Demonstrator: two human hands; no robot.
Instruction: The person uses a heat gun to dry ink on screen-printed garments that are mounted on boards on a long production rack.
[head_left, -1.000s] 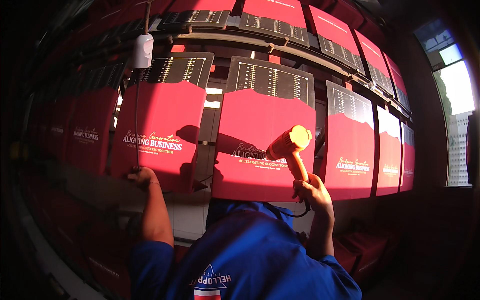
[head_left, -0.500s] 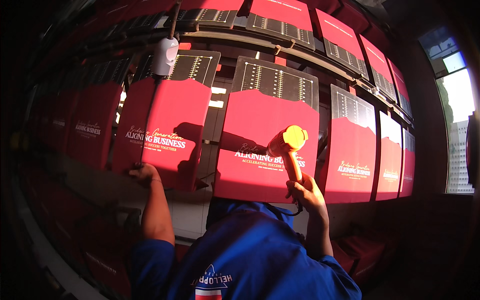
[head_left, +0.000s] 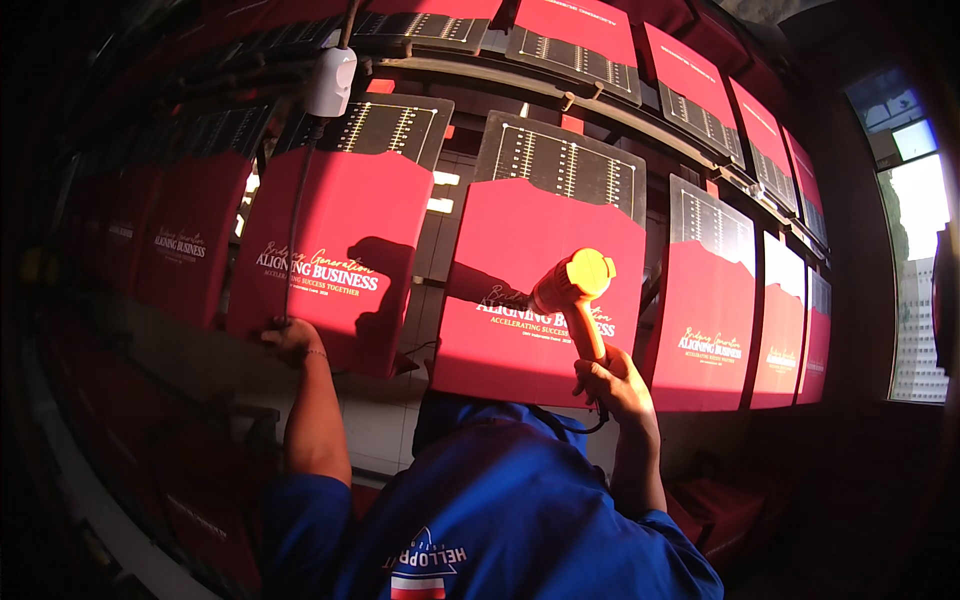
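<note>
My right hand (head_left: 618, 385) is closed round the handle of a yellow hair dryer (head_left: 583, 280), held over a printed red cloth (head_left: 540, 235). The cloth is fitted on a dark board with ruler marks (head_left: 570, 165); the dryer covers part of its white and gold print. My left hand (head_left: 293, 340) is at the lower edge of the red cloth to the left (head_left: 345, 215), with its fingers curled. A thin dark cord (head_left: 303, 190) runs down to those fingers; whether they hold the cord or the cloth's edge cannot be made out.
A white socket box (head_left: 331, 82) hangs on a cord at upper left. Several more red-covered boards stand in rows on metal rails (head_left: 640, 122), left, right and behind. At far right is a bright window (head_left: 920, 230). More red cloth (head_left: 720, 510) lies low at right.
The whole view has shifted slightly, moving the boards a little to the right in it. Both hands keep nearly the same places, and the dryer stays over the middle cloth.
</note>
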